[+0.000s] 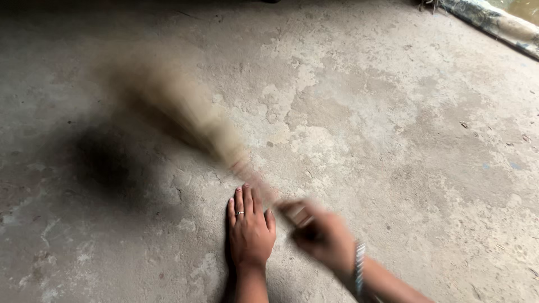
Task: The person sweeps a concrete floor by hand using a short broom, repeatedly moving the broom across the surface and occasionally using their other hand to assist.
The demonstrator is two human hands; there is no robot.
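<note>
Left hand (250, 230) is flat on the concrete floor (393, 129), fingers spread out, holding nothing, ring on one finger. Right hand (323, 235), bangle at the wrist, is clenched around the handle of a grass broom (185, 106), all blurred, bristles fanning out up-left. A rolled cloth (494, 22) lies far top right.
</note>
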